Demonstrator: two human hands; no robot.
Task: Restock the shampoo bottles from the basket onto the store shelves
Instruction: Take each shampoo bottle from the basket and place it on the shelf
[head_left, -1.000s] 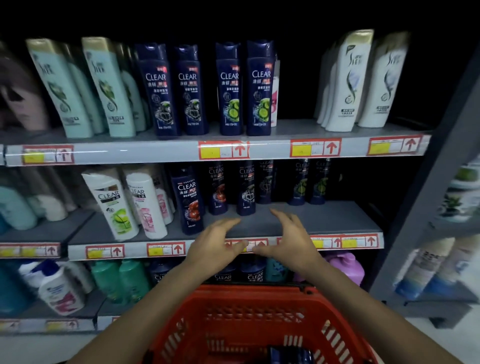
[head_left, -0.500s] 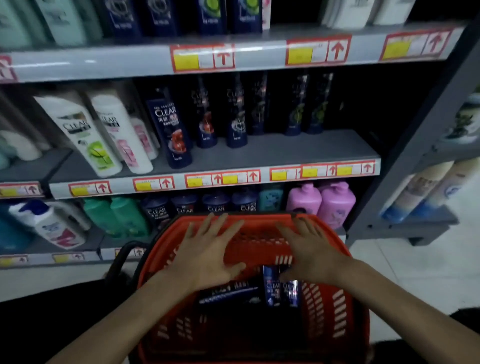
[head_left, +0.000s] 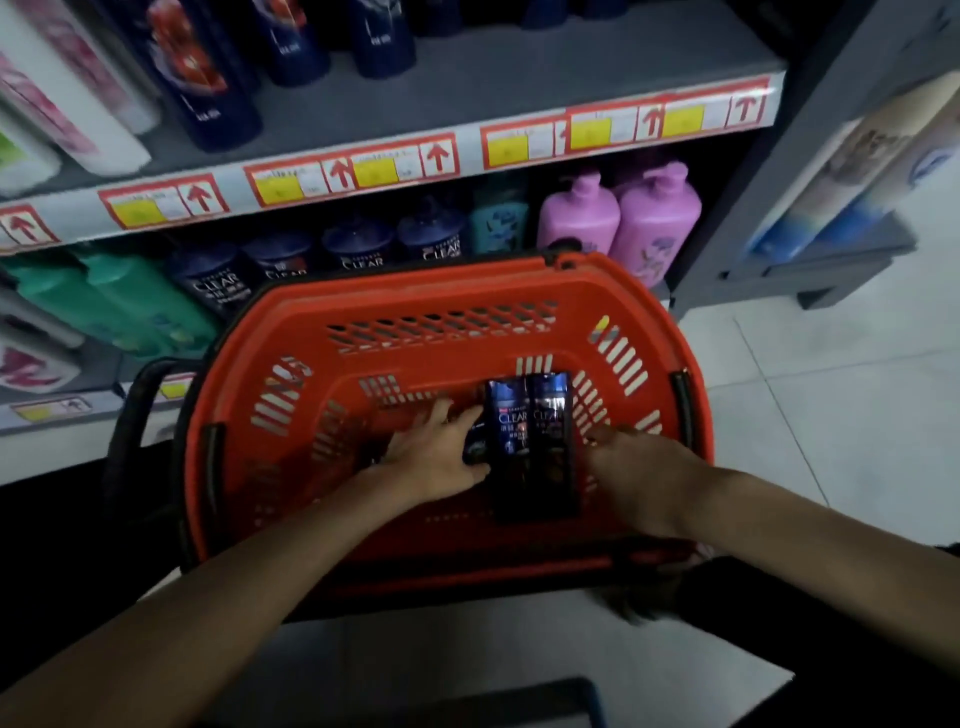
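head camera view looking down into a red plastic basket (head_left: 524, 291) that sits in front of store shelves. two dark blue shampoo bottles (head_left: 530, 441) lie flat on the basket floor, side by side and touching, labels facing up. their long axis runs away from the person toward the shelves, with the far ends pointing at the basket's far wall. the left hand (head_left: 436, 452) rests inside the basket just to the left of the pair, fingers loosely spread and partly curled, fingertips touching the left bottle's edge. something dark lies under or beside this hand, too dim to identify. the right hand (head_left: 639, 467) sits just to the right of the pair, near the right bottle's side; its fingers are blurred and shadowed, so i cannot tell how wide it is or whether it touches the bottle. neither hand visibly holds anything. the bottles lie between the two hands, each hand about equally near its own bottle, so each could probably close on one from the side. above the basket, the grey shelf (head_left: 467, 88) has bare space to the right of standing dark blue bottles.
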